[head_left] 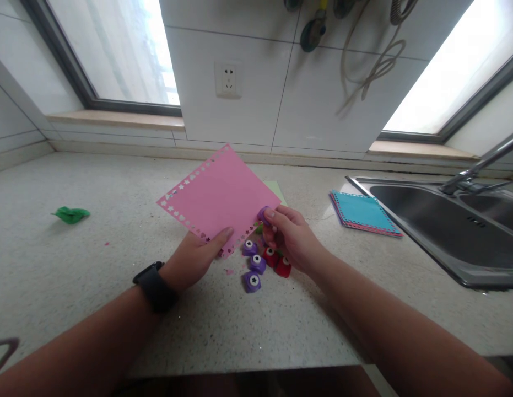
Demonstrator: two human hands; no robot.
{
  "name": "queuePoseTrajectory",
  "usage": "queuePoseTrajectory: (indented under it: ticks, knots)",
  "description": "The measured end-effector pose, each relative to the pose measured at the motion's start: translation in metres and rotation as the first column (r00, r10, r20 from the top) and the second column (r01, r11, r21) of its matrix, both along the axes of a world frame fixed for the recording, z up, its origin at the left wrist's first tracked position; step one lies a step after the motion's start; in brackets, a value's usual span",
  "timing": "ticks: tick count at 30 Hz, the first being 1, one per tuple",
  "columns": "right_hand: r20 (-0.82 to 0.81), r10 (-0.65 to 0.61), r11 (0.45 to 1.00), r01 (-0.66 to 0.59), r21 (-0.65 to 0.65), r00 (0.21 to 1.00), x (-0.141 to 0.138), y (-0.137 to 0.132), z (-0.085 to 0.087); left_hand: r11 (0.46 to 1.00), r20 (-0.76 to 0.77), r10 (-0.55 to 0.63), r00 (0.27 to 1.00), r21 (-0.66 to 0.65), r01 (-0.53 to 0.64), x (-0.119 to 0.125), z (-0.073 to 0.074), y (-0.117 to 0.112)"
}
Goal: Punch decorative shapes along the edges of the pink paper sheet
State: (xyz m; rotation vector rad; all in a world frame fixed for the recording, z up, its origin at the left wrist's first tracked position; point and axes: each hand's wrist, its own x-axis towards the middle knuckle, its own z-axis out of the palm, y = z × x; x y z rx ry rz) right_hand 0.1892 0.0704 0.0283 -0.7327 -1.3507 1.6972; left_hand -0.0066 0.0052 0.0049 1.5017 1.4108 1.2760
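Observation:
A pink sheet of paper [227, 193] is held tilted above the counter, with small star, heart and other shapes punched along three of its edges. My left hand [202, 251] grips its near corner, thumb on top. At the right edge of the sheet, my right hand [291, 234] is closed around a purple craft punch [264, 214], thumb pressed on it; the fingers below are partly hidden. Several purple punches [256, 263] with star marks on white buttons lie below the paper, beside red punches [283, 267]. A green punch [259, 227] is mostly covered by paper and hand.
Right of my hands lies a stack of punched sheets [366, 212], blue on top, next to the steel sink [425, 226] and faucet [466, 176]. A pale green sheet [276, 190] shows behind the pink one. A crumpled green thing [71, 214] lies far left. Pink scraps dot the counter [115, 187].

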Motion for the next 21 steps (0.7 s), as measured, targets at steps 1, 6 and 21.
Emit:
queuePoseTrajectory:
  ticks: [1, 6, 21]
  knots:
    - [-0.002, 0.004, 1.000, -0.004, 0.004, 1.000, 0.0001, 0.0002, -0.0004, 1.000, 0.002, -0.004, 1.000, 0.000, 0.004, 0.0000, -0.0004, 0.0002]
    - [0.000, 0.012, 1.000, -0.012, 0.015, 1.000, 0.0005, 0.0013, -0.0022, 1.000, -0.005, -0.005, 1.000, 0.010, 0.005, -0.0007, -0.0018, -0.0002]
    - [-0.014, 0.044, 0.999, -0.043, 0.030, 0.999, 0.0011, 0.0017, -0.0020, 1.000, -0.011, 0.003, 1.000, 0.008, -0.002, 0.0014, 0.0006, -0.0021]
